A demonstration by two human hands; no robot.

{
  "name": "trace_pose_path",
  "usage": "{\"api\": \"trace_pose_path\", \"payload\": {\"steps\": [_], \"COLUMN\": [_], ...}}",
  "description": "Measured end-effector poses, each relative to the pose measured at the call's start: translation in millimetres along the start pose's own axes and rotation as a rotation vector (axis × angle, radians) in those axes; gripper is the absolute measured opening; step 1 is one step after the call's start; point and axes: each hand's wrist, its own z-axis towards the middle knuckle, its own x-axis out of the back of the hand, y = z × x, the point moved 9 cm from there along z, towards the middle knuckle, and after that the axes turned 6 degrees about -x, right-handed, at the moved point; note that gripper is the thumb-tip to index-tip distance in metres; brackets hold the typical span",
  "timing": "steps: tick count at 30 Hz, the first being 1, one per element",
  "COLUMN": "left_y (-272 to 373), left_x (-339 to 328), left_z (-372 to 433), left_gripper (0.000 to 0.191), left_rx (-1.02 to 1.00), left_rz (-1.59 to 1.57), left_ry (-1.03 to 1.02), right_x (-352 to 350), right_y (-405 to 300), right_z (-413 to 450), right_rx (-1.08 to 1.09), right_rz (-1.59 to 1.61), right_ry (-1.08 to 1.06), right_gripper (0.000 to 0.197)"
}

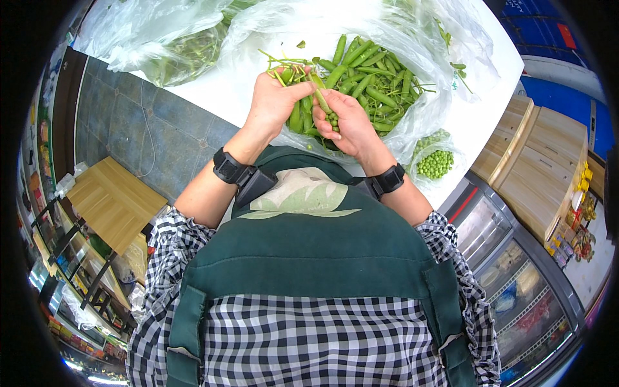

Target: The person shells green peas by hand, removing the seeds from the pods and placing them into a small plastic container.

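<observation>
Between my two hands, above a heap of green pea pods (382,94) on a clear plastic bag (425,63), is an opened pea pod (320,99). My left hand (275,99) pinches the pod's upper part with the thumb and also has green stems (280,62) in its fingers. My right hand (347,121) holds the pod's lower part, and several shelled peas (331,117) lie in its curled fingers. More pods show below and between the hands. To the right, a small clear bag holds many shelled peas (435,164).
A white table (488,106) carries everything. Another plastic bag with greens (186,55) lies at its far left, and loose leafy sprigs (459,72) at the right. A glass-fronted refrigerator (522,290) stands right, a wooden board (116,203) and shelves left.
</observation>
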Motion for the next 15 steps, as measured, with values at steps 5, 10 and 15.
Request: {"api": "trace_pose_path", "payload": {"steps": [5, 10, 15], "left_y": [5.3, 5.4, -3.0], "left_x": [4.8, 24.6, 32.3], "left_z": [2.6, 4.5, 1.0], "left_gripper": [0.025, 0.023, 0.024], "left_rx": [-0.05, -0.047, 0.005], "left_rz": [-0.065, -0.19, -0.223], "left_ry": [0.001, 0.071, 0.065], "right_x": [1.2, 15.6, -41.4], "right_y": [-9.9, -15.2, -14.1], "right_z": [-9.1, -20.4, -32.8], "right_rx": [0.016, 0.024, 0.512], "right_rz": [-0.077, -0.423, -1.276], "right_ry": [-0.031, 0.06, -0.241], "right_gripper": [0.019, 0.019, 0.012]}}
